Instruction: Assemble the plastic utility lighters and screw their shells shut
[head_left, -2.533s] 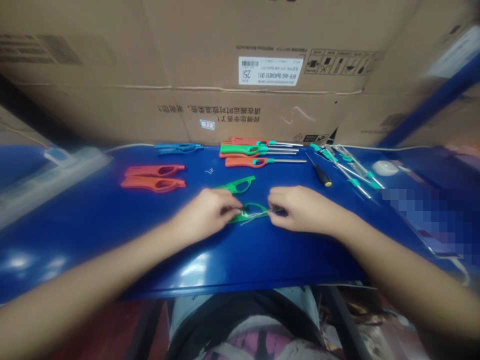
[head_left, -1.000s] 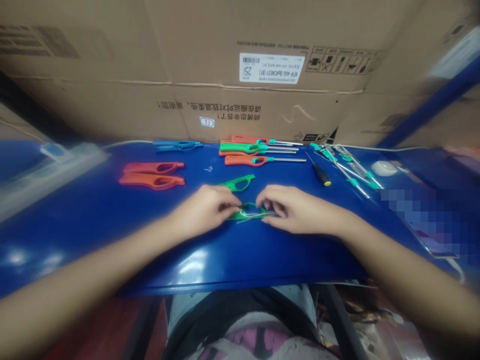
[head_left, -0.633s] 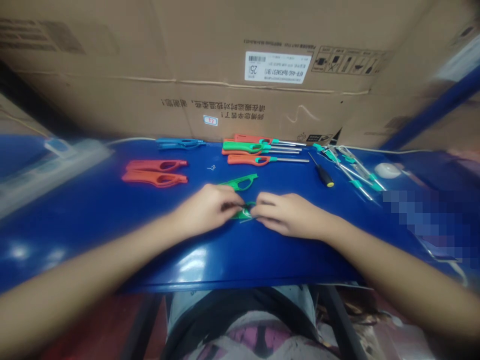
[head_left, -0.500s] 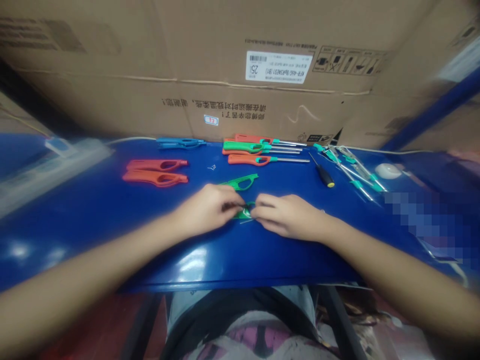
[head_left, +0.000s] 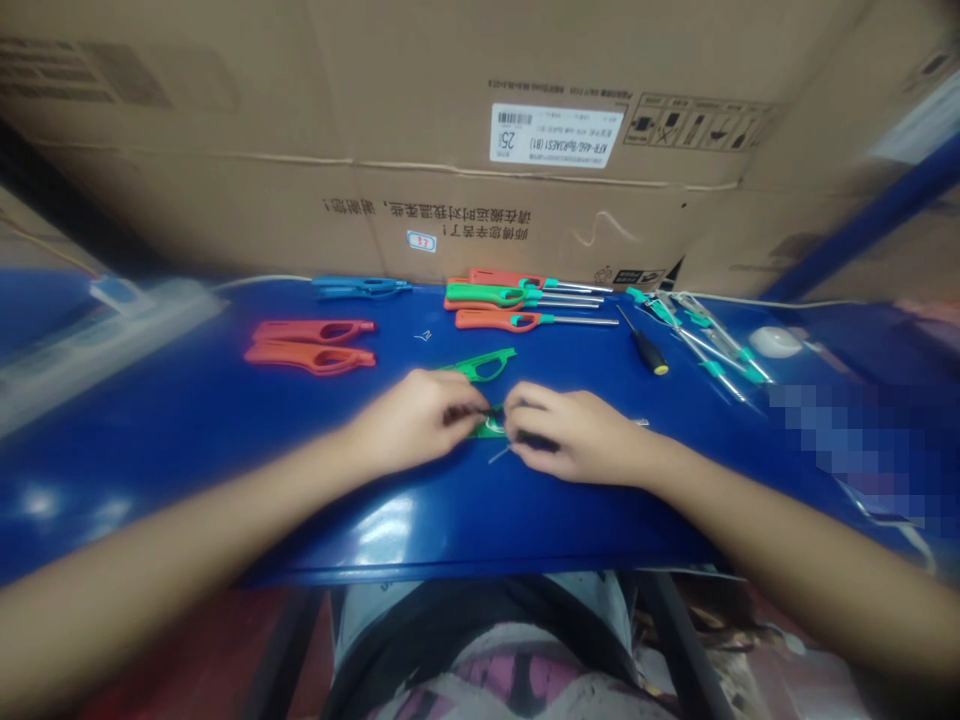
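Both my hands meet over a green plastic lighter shell (head_left: 491, 428) lying on the blue table (head_left: 225, 440). My left hand (head_left: 416, 420) pinches its left end, fingers closed. My right hand (head_left: 577, 435) covers the shell's right part, fingers curled on it, with a thin white wire poking out beneath. Most of the shell is hidden under the fingers. A second green shell half (head_left: 480, 365) lies just behind my hands.
Two orange shell halves (head_left: 311, 345) lie at left, a blue one (head_left: 360, 288) behind. Assembled orange and green stick lighters (head_left: 517, 298) sit at the back centre. A black screwdriver (head_left: 643, 348), metal-and-teal parts (head_left: 697, 335) and a white round object (head_left: 776, 342) lie right. Cardboard boxes (head_left: 450, 140) wall the back.
My right hand has slid left along the green shell until it almost touches my left hand, now covering the loop and wires that showed earlier. My left hand has stayed put.
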